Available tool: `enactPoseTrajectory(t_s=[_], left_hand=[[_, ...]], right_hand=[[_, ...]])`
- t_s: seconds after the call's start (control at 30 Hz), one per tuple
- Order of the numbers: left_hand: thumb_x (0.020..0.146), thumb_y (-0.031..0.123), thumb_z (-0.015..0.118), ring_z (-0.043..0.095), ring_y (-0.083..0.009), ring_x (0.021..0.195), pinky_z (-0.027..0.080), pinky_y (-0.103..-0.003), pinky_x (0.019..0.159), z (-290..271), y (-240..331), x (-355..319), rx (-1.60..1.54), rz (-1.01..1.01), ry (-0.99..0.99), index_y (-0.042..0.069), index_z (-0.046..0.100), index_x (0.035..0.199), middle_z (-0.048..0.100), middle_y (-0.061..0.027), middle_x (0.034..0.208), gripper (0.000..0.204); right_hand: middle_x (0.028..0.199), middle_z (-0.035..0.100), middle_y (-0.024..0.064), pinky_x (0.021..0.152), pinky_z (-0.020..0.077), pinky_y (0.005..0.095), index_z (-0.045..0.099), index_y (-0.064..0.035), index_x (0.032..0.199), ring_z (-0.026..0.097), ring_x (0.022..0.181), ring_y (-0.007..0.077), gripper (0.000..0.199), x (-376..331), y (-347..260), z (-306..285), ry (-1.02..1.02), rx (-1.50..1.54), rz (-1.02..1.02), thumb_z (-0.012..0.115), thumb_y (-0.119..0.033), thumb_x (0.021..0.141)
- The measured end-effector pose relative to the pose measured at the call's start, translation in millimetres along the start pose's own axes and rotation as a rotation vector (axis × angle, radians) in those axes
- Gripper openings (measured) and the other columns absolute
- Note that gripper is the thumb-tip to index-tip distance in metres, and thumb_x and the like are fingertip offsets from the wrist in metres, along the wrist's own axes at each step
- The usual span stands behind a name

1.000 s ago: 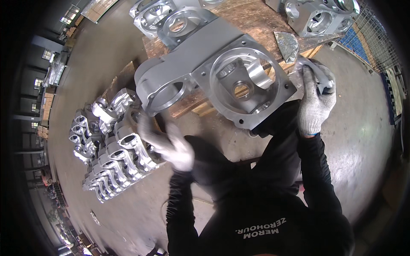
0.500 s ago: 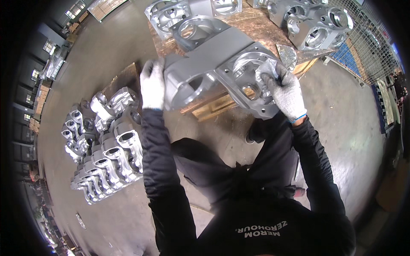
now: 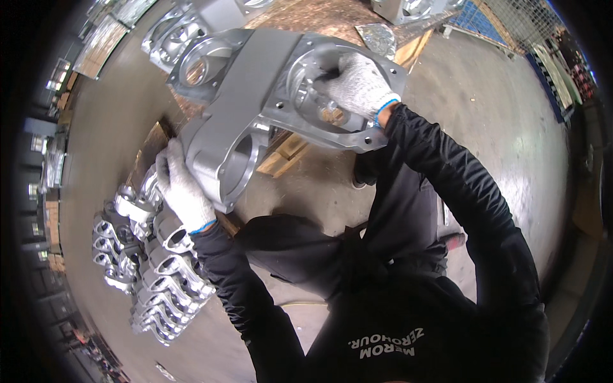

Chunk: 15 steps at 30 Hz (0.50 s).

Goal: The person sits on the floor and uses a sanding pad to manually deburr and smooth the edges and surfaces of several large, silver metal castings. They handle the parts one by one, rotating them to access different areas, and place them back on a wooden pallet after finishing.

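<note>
A large grey machined metal housing [image 3: 248,73] lies at the front of the wooden bench, with round openings in its flanged faces. My right hand [image 3: 363,84], in a white knit glove with a blue cuff edge, reaches into the wide opening at its right end. The fingers are curled and partly hidden there; the crumpled pale cloth seen in them earlier is now out of sight. My left hand [image 3: 183,186], gloved the same way, rests along the left end of the housing, its fingers stretched out rather than wrapped around it.
More metal housings [image 3: 175,38] stand on the worn wooden bench [image 3: 313,18]. Crumpled foil [image 3: 378,39] lies near its edge. Rows of castings [image 3: 169,281] are stacked low at my left. A wire mesh cage [image 3: 511,22] stands at the far right.
The housing appears turned, its left end nearer me. My right hand has moved left, deeper into the opening. My left hand has moved down and left along the end. The view has shifted too.
</note>
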<state>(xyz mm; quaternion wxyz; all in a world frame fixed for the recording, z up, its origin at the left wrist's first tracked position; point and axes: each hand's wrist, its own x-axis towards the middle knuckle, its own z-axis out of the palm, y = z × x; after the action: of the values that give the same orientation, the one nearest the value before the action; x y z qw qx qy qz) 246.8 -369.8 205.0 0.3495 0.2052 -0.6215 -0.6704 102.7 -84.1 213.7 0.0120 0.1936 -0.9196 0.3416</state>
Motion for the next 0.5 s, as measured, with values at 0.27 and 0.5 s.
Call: enactPoseTrajectory(t_s=[0.27,0.5], left_hand=[[0.102,0.021,0.067,0.066,-0.0199,0.099,0.053,-0.034,0.087,2,-2,0,-0.010,-0.001,0.026,0.000,0.067,0.114,0.070,-0.0122,0.111,0.024],[0.100,0.023,0.070,0.066,-0.0202,0.097,0.053,-0.034,0.087,1,1,-3,-0.029,0.012,0.015,-0.001,0.067,0.115,0.071,-0.0129,0.110,0.028]], right_hand=[[0.101,0.077,0.0083,0.081,0.0582,0.0300,0.076,-0.0006,0.114,0.073,0.087,0.0139,0.027,3,14,9,-0.026,0.555,0.143,0.077,-0.014,0.090],[0.096,0.078,0.0139,0.081,0.0563,0.0339,0.078,-0.0023,0.107,0.073,0.084,0.0208,0.020,-8,17,1,-0.045,0.650,0.085,0.071,-0.011,0.091]])
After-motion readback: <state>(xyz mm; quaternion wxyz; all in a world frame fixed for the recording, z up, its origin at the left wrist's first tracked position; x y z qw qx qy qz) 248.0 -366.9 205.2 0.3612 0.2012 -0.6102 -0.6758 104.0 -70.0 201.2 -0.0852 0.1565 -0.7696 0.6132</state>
